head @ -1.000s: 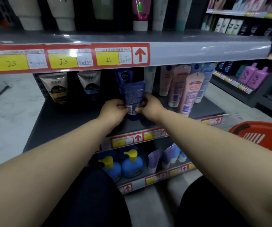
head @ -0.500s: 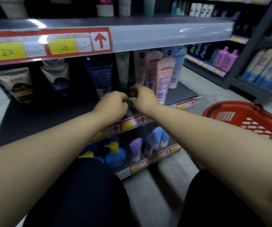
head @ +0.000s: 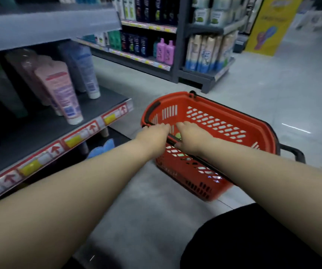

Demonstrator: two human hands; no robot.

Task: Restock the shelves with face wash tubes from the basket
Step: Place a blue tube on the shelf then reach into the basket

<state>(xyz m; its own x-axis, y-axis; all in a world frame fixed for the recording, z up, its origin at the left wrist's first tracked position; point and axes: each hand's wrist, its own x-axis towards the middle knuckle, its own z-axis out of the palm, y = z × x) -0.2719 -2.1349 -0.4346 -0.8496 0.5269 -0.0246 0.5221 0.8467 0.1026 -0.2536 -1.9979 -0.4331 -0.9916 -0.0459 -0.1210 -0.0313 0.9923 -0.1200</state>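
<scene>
Shop aisle, grey floor [head: 272, 90]. Red basket [head: 261, 136], centre right; tubes [head: 178, 136] inside mostly hidden. Left hand [head: 154, 133], right hand [head: 193, 136]: above near rim, fingers straight, together, holding nothing. Shelf [head: 45, 129], left. Risk: snagging the black handle [head: 152, 109], tipping basket.

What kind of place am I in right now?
Most likely a shop's toiletries aisle: shelves with price labels along their edges, rows of tubes and bottles, and a red basket on the floor.
</scene>
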